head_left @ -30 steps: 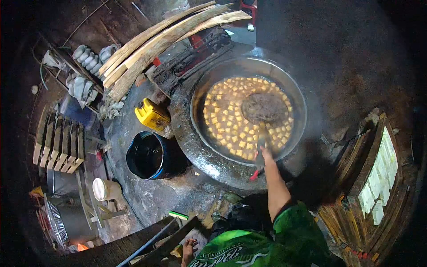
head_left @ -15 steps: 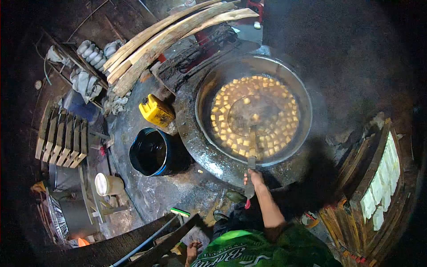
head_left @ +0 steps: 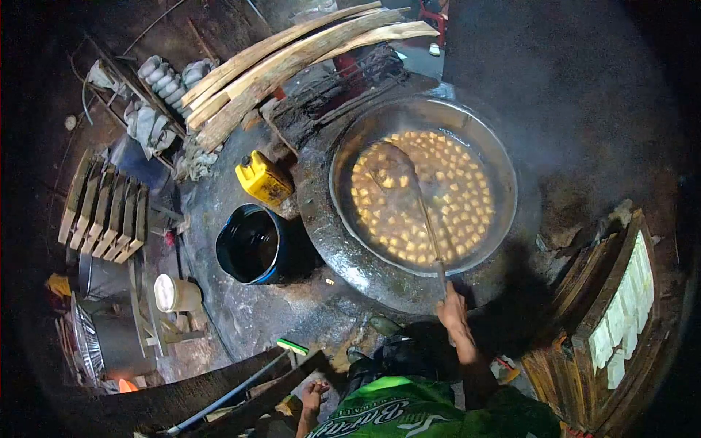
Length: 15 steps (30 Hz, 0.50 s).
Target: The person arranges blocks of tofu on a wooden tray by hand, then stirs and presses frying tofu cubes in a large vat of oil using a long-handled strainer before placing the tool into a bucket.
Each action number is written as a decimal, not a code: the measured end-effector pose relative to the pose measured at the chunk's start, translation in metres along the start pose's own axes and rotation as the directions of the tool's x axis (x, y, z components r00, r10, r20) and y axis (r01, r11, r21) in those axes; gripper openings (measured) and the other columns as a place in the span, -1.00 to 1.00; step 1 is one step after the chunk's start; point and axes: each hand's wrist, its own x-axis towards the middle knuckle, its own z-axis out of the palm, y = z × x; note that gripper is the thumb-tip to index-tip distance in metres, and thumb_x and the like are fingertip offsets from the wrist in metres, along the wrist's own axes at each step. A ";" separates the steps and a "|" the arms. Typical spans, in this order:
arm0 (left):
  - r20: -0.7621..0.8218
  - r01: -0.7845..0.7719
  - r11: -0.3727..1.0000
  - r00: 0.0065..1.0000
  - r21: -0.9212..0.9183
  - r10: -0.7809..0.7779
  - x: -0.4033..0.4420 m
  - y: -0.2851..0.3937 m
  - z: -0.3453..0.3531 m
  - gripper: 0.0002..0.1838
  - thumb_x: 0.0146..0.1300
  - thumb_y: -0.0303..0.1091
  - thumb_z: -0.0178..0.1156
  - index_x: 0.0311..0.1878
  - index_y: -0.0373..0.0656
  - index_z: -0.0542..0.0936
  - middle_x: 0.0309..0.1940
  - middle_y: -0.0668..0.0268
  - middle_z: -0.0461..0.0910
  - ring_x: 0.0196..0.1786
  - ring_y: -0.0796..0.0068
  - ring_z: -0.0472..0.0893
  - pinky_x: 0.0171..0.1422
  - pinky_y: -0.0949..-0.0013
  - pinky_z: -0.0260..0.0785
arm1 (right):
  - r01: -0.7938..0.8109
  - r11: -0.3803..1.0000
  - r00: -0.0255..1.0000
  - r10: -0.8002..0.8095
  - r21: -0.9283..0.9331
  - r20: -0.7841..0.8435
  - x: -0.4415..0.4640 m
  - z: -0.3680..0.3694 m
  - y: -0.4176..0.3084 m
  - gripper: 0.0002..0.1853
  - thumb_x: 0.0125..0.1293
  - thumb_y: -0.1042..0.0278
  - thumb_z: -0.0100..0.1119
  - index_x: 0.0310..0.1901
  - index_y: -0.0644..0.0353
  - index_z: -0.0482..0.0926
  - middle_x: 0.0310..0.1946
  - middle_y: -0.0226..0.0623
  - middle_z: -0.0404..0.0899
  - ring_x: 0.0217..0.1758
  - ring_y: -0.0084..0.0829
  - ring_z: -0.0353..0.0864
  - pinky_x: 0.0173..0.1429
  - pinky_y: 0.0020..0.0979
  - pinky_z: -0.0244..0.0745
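My right hand (head_left: 453, 312) is closed around the handle of a large long-handled skimmer (head_left: 426, 219). The skimmer's round head is tilted in the far left part of a wide wok (head_left: 509, 212), partly under the liquid. Brown liquid fills the wok, with many pale yellow cubes (head_left: 465, 212), which look like tofu, floating in it. Steam rises above them. My left hand (head_left: 313, 396) hangs low beside my green shirt, fingers loosely bent and slightly apart, with nothing visible in it.
Left of the wok stand a dark blue-rimmed bucket (head_left: 276, 276) and a yellow jerrycan (head_left: 264, 179). Long wood planks (head_left: 292, 66) lie beyond. A green-headed squeegee (head_left: 292, 346) is near my left hand. Wooden frames with white cloth (head_left: 621, 314) stand at the right.
The skimmer's head has swung to the far left of the wok and turned from flat to tilted. My right hand has shifted right and slightly down. Cubes have spread across the middle.
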 end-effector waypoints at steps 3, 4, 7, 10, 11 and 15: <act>-0.014 0.060 0.998 0.998 0.037 -0.059 0.005 -0.007 0.001 -0.68 0.27 -0.02 0.05 -0.04 0.02 0.42 -0.14 0.40 0.54 0.02 0.34 0.52 -0.06 0.09 0.34 | 0.090 0.980 0.996 -0.091 -0.175 0.003 -0.015 -0.034 -0.014 -0.40 -0.04 0.59 0.12 0.15 0.42 0.29 -0.34 0.16 0.52 -0.23 0.13 0.51 -0.19 -0.08 0.41; -0.012 0.063 0.997 0.998 0.038 -0.063 0.005 -0.009 0.000 -0.68 0.27 -0.02 0.05 -0.04 0.02 0.42 -0.14 0.40 0.54 0.02 0.34 0.52 -0.06 0.09 0.34 | 0.088 0.980 0.996 -0.088 -0.178 0.004 -0.017 -0.039 -0.014 -0.40 -0.04 0.59 0.12 0.15 0.42 0.29 -0.34 0.16 0.52 -0.23 0.13 0.51 -0.19 -0.08 0.41; 0.037 0.050 0.999 0.998 0.004 -0.050 0.012 -0.021 -0.005 -0.69 0.29 -0.05 0.03 -0.01 0.03 0.40 -0.12 0.39 0.54 0.03 0.34 0.52 -0.06 0.09 0.34 | 0.148 0.979 0.989 -0.147 -0.136 0.017 -0.019 -0.042 -0.012 -0.41 -0.02 0.59 0.10 0.14 0.40 0.29 -0.37 0.14 0.50 -0.37 0.06 0.53 -0.24 -0.13 0.43; 0.064 -0.055 0.998 0.996 -0.013 0.056 0.014 -0.024 -0.004 -0.67 0.30 -0.05 0.02 0.03 0.02 0.38 -0.10 0.36 0.55 0.03 0.32 0.52 -0.04 0.08 0.34 | 0.082 0.992 0.996 -0.080 -0.094 0.026 -0.018 -0.024 -0.004 -0.48 0.03 0.59 0.08 0.11 0.35 0.33 -0.45 -0.07 0.50 -0.57 -0.20 0.48 -0.41 -0.24 0.46; 0.045 -0.039 0.999 0.998 0.003 0.039 0.012 -0.022 -0.004 -0.67 0.31 -0.05 0.01 0.03 0.02 0.38 -0.10 0.36 0.54 0.04 0.32 0.51 -0.04 0.08 0.34 | -0.175 0.961 0.978 0.145 0.215 0.149 -0.017 -0.015 -0.004 -0.52 0.06 0.58 0.07 0.09 0.33 0.34 -0.48 -0.21 0.47 -0.62 -0.33 0.43 -0.48 -0.31 0.44; 0.065 -0.008 1.000 0.998 0.028 0.007 0.016 -0.027 -0.003 -0.65 0.30 -0.02 0.00 0.03 0.01 0.38 -0.09 0.37 0.53 0.06 0.33 0.50 -0.04 0.07 0.33 | -0.567 0.562 0.819 0.301 0.603 0.489 -0.001 0.014 -0.009 -0.63 0.12 0.57 0.07 0.01 0.27 0.37 -0.50 -0.37 0.43 -0.65 -0.49 0.38 -0.62 -0.42 0.39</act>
